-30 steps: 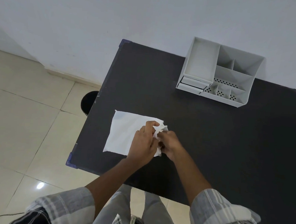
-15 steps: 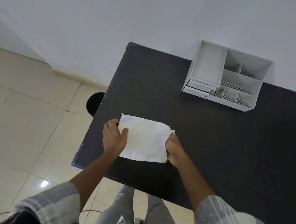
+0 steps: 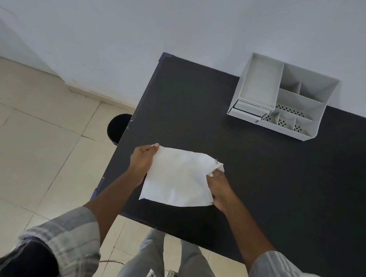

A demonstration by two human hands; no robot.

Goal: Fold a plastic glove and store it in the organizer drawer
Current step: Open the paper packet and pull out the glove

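Right now your hands hold the glove (image 3: 177,176) stretched between them near the front left corner of the bench (image 3: 282,176). Your left hand (image 3: 142,160) pinches the glove's far left corner, fingers curled over the edge and the thumb tip showing at the top. Your right hand (image 3: 218,188) grips the right edge, with a bunched bit of the white plastic poking out past your fingers at the far right corner. The glove looks like a flat, pale sheet, roughly four-sided; whether its near edge touches the bench or hangs just above it, you cannot tell from this view.

The organizer (image 3: 287,102) sits well apart from the glove, at the far side of the bench against the wall (image 3: 184,31). It is light grey, with a wide tray on its left, open compartments on the right, some with perforated floors, and a small drawer (image 3: 247,108) at the lower left front, which looks pulled out only slightly, if at all.

A round black bin (image 3: 116,128) stands on the tiled floor (image 3: 37,151), partly hidden by the bench's left edge.
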